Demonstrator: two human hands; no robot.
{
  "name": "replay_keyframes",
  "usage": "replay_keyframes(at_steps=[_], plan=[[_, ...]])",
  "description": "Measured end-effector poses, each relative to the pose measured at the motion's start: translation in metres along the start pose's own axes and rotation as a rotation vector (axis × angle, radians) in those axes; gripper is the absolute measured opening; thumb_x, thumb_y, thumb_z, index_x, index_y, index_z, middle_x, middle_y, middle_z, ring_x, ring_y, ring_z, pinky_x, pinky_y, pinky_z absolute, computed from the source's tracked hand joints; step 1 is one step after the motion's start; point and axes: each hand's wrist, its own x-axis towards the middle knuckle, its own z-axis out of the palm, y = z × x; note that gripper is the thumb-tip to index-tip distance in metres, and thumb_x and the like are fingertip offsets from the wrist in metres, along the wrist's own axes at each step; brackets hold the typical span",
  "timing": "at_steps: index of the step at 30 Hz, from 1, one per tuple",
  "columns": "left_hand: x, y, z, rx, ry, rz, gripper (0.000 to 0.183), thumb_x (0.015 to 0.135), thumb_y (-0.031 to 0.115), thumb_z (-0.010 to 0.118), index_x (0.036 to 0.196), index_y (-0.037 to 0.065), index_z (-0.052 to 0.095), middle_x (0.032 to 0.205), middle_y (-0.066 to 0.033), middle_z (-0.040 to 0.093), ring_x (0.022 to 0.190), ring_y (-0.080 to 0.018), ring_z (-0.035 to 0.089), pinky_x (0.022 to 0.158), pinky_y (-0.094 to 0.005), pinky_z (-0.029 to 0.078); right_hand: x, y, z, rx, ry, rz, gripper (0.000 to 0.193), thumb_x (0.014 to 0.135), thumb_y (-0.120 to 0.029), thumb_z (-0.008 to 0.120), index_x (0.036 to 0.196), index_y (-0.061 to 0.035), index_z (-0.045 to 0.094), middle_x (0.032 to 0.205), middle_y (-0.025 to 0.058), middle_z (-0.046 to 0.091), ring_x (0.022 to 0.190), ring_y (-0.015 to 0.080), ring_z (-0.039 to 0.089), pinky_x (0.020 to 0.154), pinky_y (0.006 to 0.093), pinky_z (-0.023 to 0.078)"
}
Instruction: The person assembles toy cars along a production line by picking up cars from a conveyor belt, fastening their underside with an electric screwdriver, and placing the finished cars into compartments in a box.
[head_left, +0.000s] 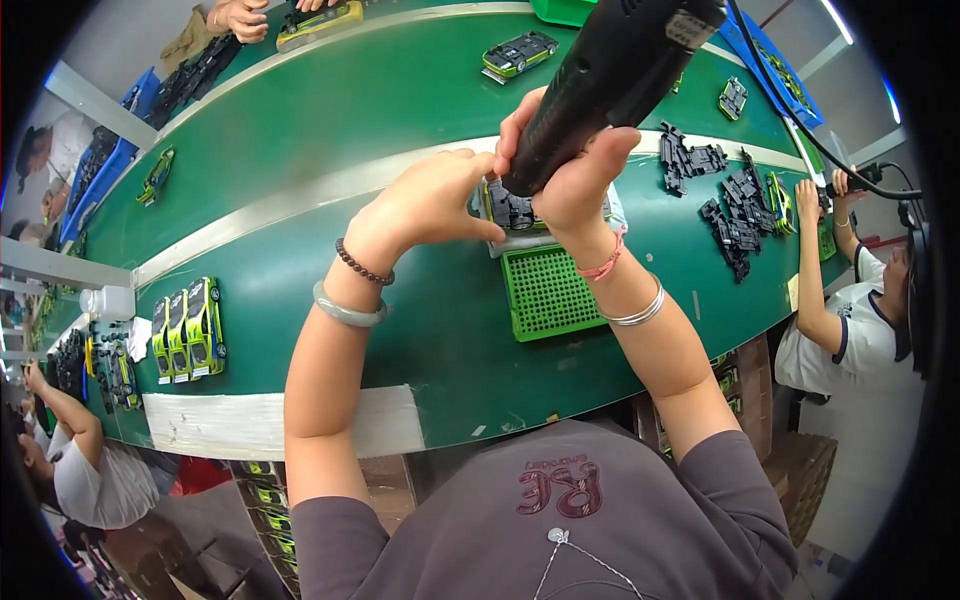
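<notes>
My right hand (580, 180) is wrapped round a thick black electric screwdriver (600, 85), which points down over the work spot. Beneath its tip lies a toy car (511, 208) with its black underside up, partly covered by my hands. It rests on a pale pad or holder (525, 242). My left hand (425, 200) curves round the left end of this car, thumb along the near side and fingers on the far side. Just nearer to me is a green perforated tray (550, 292). The screwdriver's tip and any screw are hidden.
Three yellow-green toy cars (188, 330) stand at the left. Loose black chassis parts (735, 205) lie at the right. Another upturned car (520, 55) sits beyond the white divider (290, 223). A black cable (790, 110) hangs at upper right. Co-workers sit at both sides and opposite.
</notes>
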Motion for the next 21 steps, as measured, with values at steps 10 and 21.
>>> replay_keyframes(at_steps=[10,21], plan=[[0.0,0.002,0.001,0.048,-0.037,-0.074,0.052,0.061,0.027,0.077,0.096,-0.002,0.052,0.086,-0.0192,0.058,0.085,-0.0338,0.055,0.074,-0.0387,0.046,-0.052,-0.017,-0.014,0.108,0.116,0.121,0.103,0.053,-0.095,0.017,0.081,-0.0002,0.045,0.058,0.01,0.049,0.048,0.0188,0.05,0.048,0.0288,0.045],[0.0,-0.001,0.003,0.016,-0.034,-0.057,0.055,0.061,0.028,0.078,0.098,-0.002,0.052,0.088,-0.0198,0.059,0.086,-0.0341,0.056,0.074,-0.0386,0.046,-0.062,0.007,-0.011,0.105,0.089,0.122,0.095,0.058,-0.091,0.025,0.083,-0.0011,0.045,0.062,0.0086,0.05,0.051,0.0179,0.052,0.049,0.0289,0.045]])
